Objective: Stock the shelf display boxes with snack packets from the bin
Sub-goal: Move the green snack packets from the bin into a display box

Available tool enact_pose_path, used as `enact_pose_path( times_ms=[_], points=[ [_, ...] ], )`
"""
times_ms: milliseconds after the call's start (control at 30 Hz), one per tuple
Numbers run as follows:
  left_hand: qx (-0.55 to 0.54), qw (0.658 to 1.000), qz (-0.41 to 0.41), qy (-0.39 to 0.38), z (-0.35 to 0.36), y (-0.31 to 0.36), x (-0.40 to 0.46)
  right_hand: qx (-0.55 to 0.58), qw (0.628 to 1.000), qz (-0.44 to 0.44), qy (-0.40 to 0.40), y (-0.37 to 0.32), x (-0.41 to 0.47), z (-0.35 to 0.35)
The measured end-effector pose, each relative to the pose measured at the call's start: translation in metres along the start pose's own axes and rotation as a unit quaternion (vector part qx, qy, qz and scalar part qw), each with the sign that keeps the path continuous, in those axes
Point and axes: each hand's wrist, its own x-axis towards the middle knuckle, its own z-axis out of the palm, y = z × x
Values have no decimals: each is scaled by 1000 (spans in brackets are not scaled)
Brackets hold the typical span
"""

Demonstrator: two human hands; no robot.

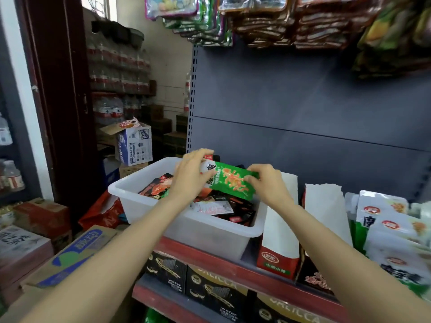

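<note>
Holding a green snack packet (233, 184) over the white plastic bin (186, 227), both hands meet just above its far rim. The left hand (190, 174) has its grip closed on the packet's left end, fingers curled over the top edge and thumb beneath; a second packet end with a red label seems to sit behind that one in the same grip, though this cannot be told for sure. The right hand (268, 183) pinches the packet's right end between thumb and fingertips. The packet lies tilted, its left end higher.

The bin stands on the red-edged shelf (210, 259), at 9 o'clock from the display boxes, and holds a loose heap of dark and red snack packets (224, 206). Just beside the bin at 3 o'clock stands a red-and-white display box (279, 241) with a tall white back flap, touching or nearly touching the bin's wall. A second display box (326, 213) stands at 3 o'clock from that one, and white-and-green bags (384, 220) fill the shelf farther along. Below the shelf edge, at 6 o'clock from the bin, sit black wafer boxes (210, 290). Cardboard cartons (70, 255) are stacked at 8 o'clock, on the floor side. Hanging snack bags (291, 22) fill the top at 12 o'clock.
</note>
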Motion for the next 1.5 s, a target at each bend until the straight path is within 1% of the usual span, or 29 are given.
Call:
enact_pose_path(
  times_ms=[67,100,167,200,267,300,333,400,467,567,633,767,900,1100,1200,1267,1400,1500],
  points=[
    [-23,998,-50,4,6,11,-1,57,997,48,27,8,-6,-17],
    [-33,997,-75,-7,10,20,-2,82,993,71,37,14,-10,-24],
    [-102,986,-117,-55,22,39,-4,139,984,102,52,21,-19,-40],
    [-161,973,-139,-89,28,49,-5,170,977,116,55,22,-25,-49],
    [-290,929,-178,-149,40,72,-8,208,968,127,52,27,-35,-65],
    [-346,905,-184,-164,45,84,-11,210,968,128,50,29,-41,-73],
    [-383,890,-181,-169,51,95,-12,207,969,128,52,31,-47,-82],
    [-418,880,-163,-157,60,119,-16,178,974,123,70,39,-57,-100],
    [-433,879,-142,-140,72,142,-18,109,984,110,87,48,-68,-120],
    [-402,901,-100,-129,91,175,-21,39,990,91,98,59,-82,-150],
    [-392,910,-75,-116,101,196,-23,0,991,81,111,68,-88,-166],
    [-354,929,-30,-102,117,219,-27,-31,989,76,120,90,-96,-187],
    [-291,947,17,-138,129,230,-33,-41,991,85,97,106,-100,-197],
    [-183,953,111,-215,137,239,-42,-4,988,64,140,118,-103,-199],
    [-177,952,114,-223,135,240,-38,-42,986,51,154,123,-105,-202],
    [-180,954,110,-211,132,240,-34,-67,985,43,154,123,-108,-203],
    [-193,958,111,-179,129,240,-29,-52,986,35,152,119,-111,-206],
    [-160,962,131,-178,126,240,-27,-55,989,52,124,118,-112,-209]
  ],
)
